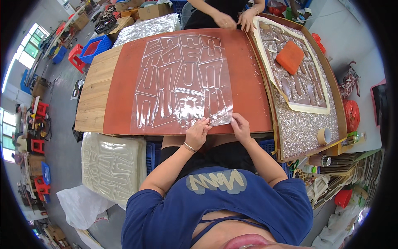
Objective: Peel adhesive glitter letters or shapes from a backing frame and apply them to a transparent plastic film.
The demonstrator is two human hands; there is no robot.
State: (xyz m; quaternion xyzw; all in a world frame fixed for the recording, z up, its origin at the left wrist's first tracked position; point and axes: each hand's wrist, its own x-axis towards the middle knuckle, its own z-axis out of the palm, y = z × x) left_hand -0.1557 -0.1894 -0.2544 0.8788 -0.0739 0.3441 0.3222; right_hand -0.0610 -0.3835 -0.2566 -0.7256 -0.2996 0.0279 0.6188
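At the near edge of the red mat (pixel 251 97), right grip (pixel 241 128) pinches a corner of the clear sheet (pixel 179 85); left grip (pixel 197 134), can't tell. Sheet lies across the mat; I'd expect uneven pull to crease it. Far edge: co-worker's hand (pixel 225 20) could nudge the mat.

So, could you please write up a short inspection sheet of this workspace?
Surface: red-brown mat, wooden board at its left.
Job's things: clear sheet with outlined shapes, lying on the mat.
Clutter: orange block and tape roll in the glittery tray at right.
Hands: left hand and right hand at the sheet's near edge; grip unclear.
Cables: none clearly made out.
Surroundings: another person's hands opposite; red stool far left.
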